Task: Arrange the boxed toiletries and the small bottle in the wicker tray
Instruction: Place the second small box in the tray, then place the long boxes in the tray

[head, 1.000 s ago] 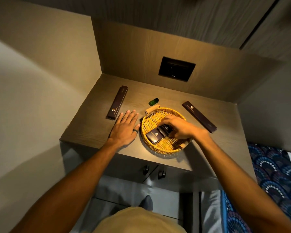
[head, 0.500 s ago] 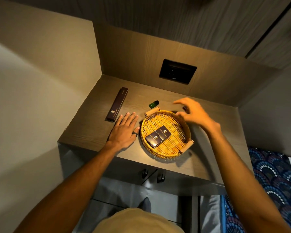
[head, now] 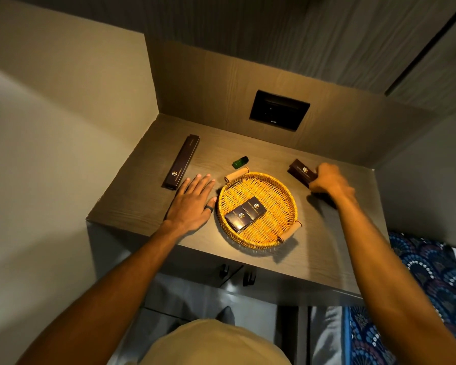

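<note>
My right hand (head: 327, 180) closes over the long box (head: 299, 171) near the shelf's (head: 142, 206) right edge; my left (head: 192, 204) lies flat, empty. Swung carelessly, the box could clip the tray (head: 287, 196) or bottle (head: 240, 162).

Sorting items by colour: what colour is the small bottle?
Green, with a dark cap; small bottle, head view.

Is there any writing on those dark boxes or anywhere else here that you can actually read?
None can be read for certain.
Two small boxes in the wicker tray: gold emblem, text line too small.
Long box on the left: gold emblem, blurred lettering.
Long box under the right hand: gold emblem, blurred text.
Dark wall panel: tiny pale mark, illegible.
Green bottle: no label visible.
</note>
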`<action>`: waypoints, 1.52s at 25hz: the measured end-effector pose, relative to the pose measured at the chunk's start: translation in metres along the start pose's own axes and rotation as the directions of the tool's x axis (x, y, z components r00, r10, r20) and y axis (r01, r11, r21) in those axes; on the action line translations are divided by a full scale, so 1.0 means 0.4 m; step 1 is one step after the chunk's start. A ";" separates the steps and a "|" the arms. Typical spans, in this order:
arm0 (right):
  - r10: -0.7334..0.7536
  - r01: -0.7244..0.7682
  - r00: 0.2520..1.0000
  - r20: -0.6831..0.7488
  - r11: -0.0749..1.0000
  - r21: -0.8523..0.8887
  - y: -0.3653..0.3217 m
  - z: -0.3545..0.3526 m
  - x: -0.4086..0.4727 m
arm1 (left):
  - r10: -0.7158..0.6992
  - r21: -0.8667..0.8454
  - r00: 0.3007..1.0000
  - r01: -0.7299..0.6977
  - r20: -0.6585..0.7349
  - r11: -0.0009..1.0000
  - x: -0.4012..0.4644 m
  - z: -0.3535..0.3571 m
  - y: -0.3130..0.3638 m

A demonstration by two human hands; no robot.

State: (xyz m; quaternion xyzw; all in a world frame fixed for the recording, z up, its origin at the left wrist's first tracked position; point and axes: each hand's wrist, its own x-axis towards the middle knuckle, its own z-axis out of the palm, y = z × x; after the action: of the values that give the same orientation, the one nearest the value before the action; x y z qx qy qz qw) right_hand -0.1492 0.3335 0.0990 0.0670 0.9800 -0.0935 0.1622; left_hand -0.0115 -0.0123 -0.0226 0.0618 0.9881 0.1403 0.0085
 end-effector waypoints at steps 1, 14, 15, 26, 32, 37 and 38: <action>-0.102 0.103 0.994 -0.026 0.995 0.012 0.008 -0.027 -0.007 | -0.002 -0.003 1.000 0.002 -0.002 1.000 0.000 0.002 0.000; -0.674 0.774 0.634 0.379 0.551 -0.313 -0.060 0.005 -0.207 | -0.002 -0.003 1.000 0.002 -0.002 1.000 -0.005 0.008 0.002; -0.674 0.778 0.628 0.389 0.546 -0.312 -0.069 0.013 -0.207 | -0.002 -0.003 1.000 0.002 0.000 1.000 -0.006 0.007 0.002; -0.660 0.777 0.629 0.411 0.518 -0.357 -0.085 0.024 -0.174 | 0.011 0.008 1.000 -0.011 -0.021 1.000 -0.007 0.005 0.003; -0.678 0.793 0.608 0.414 0.488 -0.365 -0.085 0.032 -0.166 | 0.005 -0.003 1.000 -0.005 -0.025 1.000 -0.004 0.011 0.001; -0.652 0.763 0.642 0.402 0.593 -0.258 -0.083 -0.021 -0.157 | 0.005 0.013 1.000 -0.004 -0.018 1.000 -0.004 0.010 0.002; -0.656 0.753 0.650 0.384 0.623 -0.210 -0.086 -0.037 -0.152 | 0.007 0.019 1.000 -0.006 -0.012 1.000 -0.005 0.009 0.004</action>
State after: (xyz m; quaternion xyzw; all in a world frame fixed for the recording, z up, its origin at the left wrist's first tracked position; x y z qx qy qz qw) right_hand -0.1024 0.2968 0.1384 -0.3698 0.8938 0.0184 0.2531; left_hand -0.0090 -0.0100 -0.0256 0.0643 0.9893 0.1311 0.0015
